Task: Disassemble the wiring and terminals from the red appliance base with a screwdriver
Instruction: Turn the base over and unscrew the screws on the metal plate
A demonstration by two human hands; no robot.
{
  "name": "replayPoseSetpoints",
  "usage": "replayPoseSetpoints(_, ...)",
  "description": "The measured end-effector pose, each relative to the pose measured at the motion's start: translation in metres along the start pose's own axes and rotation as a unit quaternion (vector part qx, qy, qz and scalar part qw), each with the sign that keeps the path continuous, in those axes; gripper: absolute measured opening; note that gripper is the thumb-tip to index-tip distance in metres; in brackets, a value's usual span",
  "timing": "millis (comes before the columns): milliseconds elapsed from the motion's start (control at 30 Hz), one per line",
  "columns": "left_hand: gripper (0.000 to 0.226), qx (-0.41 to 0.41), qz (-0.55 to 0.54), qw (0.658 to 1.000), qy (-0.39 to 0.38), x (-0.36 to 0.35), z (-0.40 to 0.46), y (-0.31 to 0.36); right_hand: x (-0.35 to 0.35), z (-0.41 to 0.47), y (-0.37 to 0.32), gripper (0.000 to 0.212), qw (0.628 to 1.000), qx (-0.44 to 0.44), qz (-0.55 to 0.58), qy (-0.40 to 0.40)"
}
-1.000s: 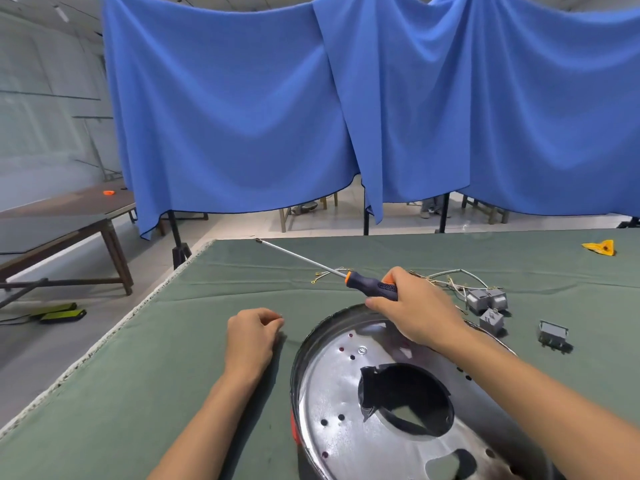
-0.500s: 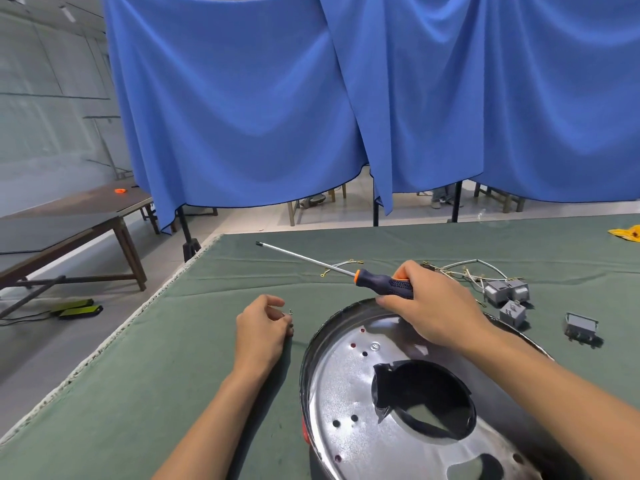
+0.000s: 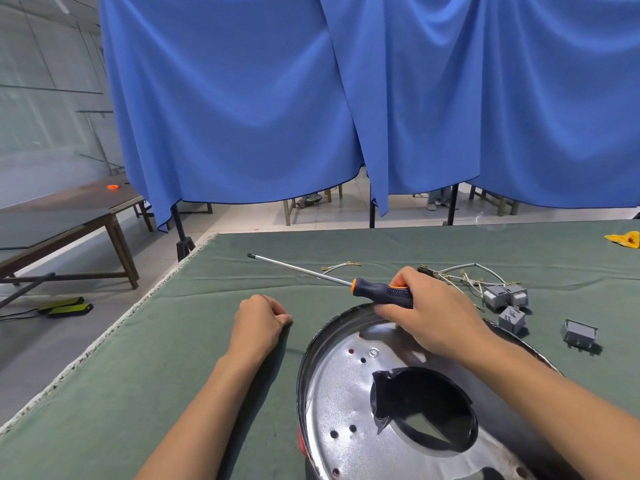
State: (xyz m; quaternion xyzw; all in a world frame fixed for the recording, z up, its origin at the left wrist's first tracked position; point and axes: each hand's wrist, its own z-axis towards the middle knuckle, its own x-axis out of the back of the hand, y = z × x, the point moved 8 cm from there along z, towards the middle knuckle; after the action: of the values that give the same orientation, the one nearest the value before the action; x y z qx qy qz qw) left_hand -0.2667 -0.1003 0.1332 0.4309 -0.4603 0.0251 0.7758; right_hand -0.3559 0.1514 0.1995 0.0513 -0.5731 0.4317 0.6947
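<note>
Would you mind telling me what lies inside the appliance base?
Inside the appliance base is a shiny metal plate with small holes and a large dark central opening. The right hand covers its far rim.

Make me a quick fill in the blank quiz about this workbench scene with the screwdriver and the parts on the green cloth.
1. The right hand grips the screwdriver by its ____.
2. The screwdriver's tip points toward the table's far ____ corner.
3. The left hand rests on the ____ cloth beside the appliance base.
4. The gray terminal blocks and wires lie on the cloth, ____ the base.

Missing words: handle; left; green; outside
</note>
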Motion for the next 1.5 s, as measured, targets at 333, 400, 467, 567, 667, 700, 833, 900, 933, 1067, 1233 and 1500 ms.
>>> replayPoseSetpoints(333, 0.019, 0.028, -0.096, 0.995, 0.014, 0.023, -0.005, 0.004, 0.002, -0.001, -0.002, 0.030, 1.000, -0.001, 0.000, 0.001)
replayPoseSetpoints(400, 0.021, 0.001, -0.105, 0.993, 0.056, 0.042, -0.011, 0.022, 0.002, -0.001, -0.001, 0.031, 1.000, -0.004, 0.005, -0.001)
replayPoseSetpoints(467, 0.019, -0.039, -0.125, 0.986, 0.107, 0.061, -0.021, 0.050, 0.003, -0.002, 0.000, 0.032, 1.000, -0.011, 0.020, -0.004)
replayPoseSetpoints(567, 0.012, -0.103, -0.143, 0.968, 0.176, 0.083, -0.044, 0.089, 0.007, -0.003, 0.002, 0.031, 0.997, -0.028, 0.077, -0.002)
replayPoseSetpoints(667, 0.027, -0.203, -0.040, 0.965, 0.160, 0.079, -0.062, 0.120, 0.017, -0.004, 0.002, 0.028, 0.992, -0.034, 0.124, 0.019)
replayPoseSetpoints(700, 0.035, -0.227, 0.025, 0.964, 0.136, 0.072, -0.065, 0.127, 0.021, -0.005, 0.000, 0.027, 0.991, -0.029, 0.129, 0.024)
replayPoseSetpoints(833, 0.026, -0.251, 0.141, 0.954, 0.088, 0.057, -0.065, 0.131, 0.035, -0.005, -0.013, 0.022, 0.971, -0.018, 0.239, 0.020)
replayPoseSetpoints(900, 0.023, -0.266, 0.131, 0.949, 0.106, 0.063, -0.066, 0.133, 0.041, -0.005, -0.018, 0.021, 0.945, -0.033, 0.325, 0.002)
replayPoseSetpoints(933, 0.023, -0.279, 0.126, 0.944, 0.122, 0.068, -0.067, 0.136, 0.045, -0.004, -0.020, 0.021, 0.924, -0.040, 0.380, -0.006)
replayPoseSetpoints(1067, 0.029, -0.300, 0.094, 0.937, 0.155, 0.082, -0.077, 0.146, 0.058, -0.006, -0.032, 0.034, 0.791, -0.032, 0.610, -0.030)
replayPoseSetpoints(1233, 0.028, -0.364, 0.019, 0.919, 0.152, 0.085, -0.102, 0.172, 0.055, -0.014, -0.057, 0.018, 0.818, -0.003, 0.575, -0.014)
replayPoseSetpoints(1500, 0.020, -0.336, -0.100, 0.929, 0.118, 0.068, -0.116, 0.177, 0.086, -0.016, -0.045, 0.032, 0.887, -0.025, 0.441, 0.131)
